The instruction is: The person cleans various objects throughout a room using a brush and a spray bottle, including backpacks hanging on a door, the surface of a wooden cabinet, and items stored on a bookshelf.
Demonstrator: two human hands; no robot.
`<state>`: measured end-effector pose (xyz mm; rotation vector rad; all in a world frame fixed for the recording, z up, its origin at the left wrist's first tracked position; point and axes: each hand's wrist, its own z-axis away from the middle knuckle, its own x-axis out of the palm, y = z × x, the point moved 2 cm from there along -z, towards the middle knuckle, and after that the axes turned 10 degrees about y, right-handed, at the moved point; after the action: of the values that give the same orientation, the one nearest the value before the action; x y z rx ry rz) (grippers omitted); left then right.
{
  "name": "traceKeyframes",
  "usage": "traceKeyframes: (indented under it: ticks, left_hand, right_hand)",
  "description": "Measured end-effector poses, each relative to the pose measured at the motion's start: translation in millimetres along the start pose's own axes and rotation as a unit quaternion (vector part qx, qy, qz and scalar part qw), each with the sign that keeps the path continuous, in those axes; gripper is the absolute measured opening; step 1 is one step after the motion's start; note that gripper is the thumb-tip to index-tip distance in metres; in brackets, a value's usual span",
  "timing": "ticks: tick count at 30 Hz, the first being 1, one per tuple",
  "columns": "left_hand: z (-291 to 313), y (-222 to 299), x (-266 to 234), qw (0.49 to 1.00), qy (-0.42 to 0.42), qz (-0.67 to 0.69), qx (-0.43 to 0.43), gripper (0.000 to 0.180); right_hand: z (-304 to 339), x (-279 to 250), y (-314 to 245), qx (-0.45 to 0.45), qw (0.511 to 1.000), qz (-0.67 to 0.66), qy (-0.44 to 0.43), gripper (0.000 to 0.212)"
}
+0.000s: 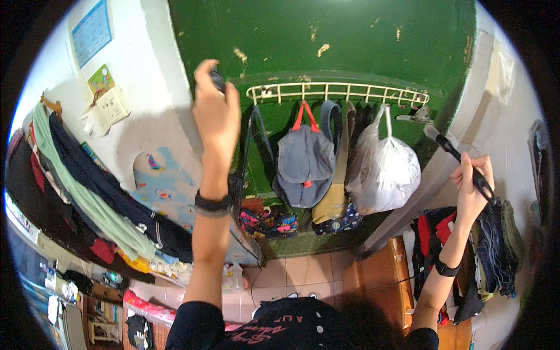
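My left hand (216,114) is raised at the left edge of the green door (361,44), its fingers curled around a small black object (217,80). Most of that object is hidden, so its kind cannot be told. To the right, my right hand (473,181) grips a brush (452,149) by its black handle. The pale bristles point up and left, close to a metal door latch (414,116); whether they touch it cannot be told. A cream hook rack (338,90) spans the door between my hands.
From the rack hang a grey-blue backpack (306,157) with red straps and a white plastic bag (385,169). Clothes (87,181) hang along the left wall below a socket (111,109). More clothes (496,251) hang at right by a wooden cabinet (376,286). Pink tiles (297,271) cover the floor.
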<state>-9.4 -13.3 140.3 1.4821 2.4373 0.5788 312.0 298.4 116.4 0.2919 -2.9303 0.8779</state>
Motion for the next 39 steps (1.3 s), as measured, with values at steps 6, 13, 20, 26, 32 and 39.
traceKeyframes:
  ticks: [6,13,20,26,32,39]
  left_hand:
    - [35.0,29.3,39.8,0.988,-0.111,-0.006,0.108,0.049]
    - [43.8,46.0,71.2,0.986,-0.117,0.051,0.108,0.048]
    - [38.3,65.9,81.9,0.982,-0.128,0.107,0.088,0.048]
    - [34.1,65.5,87.4,0.980,-0.144,0.086,0.109,0.049]
    - [32.6,51.2,78.4,0.982,-0.121,0.039,0.143,0.050]
    - [48.4,33.7,59.7,0.984,-0.167,0.038,0.045,0.053]
  right_hand:
    - [5.0,-7.9,-12.9,0.026,0.999,-0.007,0.031,0.024]
    - [11.8,-20.6,-19.7,0.015,0.999,0.003,0.031,0.022]
    - [21.0,-19.3,-20.0,0.035,0.999,-0.007,0.006,0.021]
    - [29.3,-14.4,-21.0,0.054,0.998,-0.010,-0.027,0.016]
    - [32.8,-9.2,-15.1,0.060,0.996,-0.028,-0.067,0.009]
    - [39.9,61.3,2.6,0.063,0.985,-0.111,-0.112,0.012]
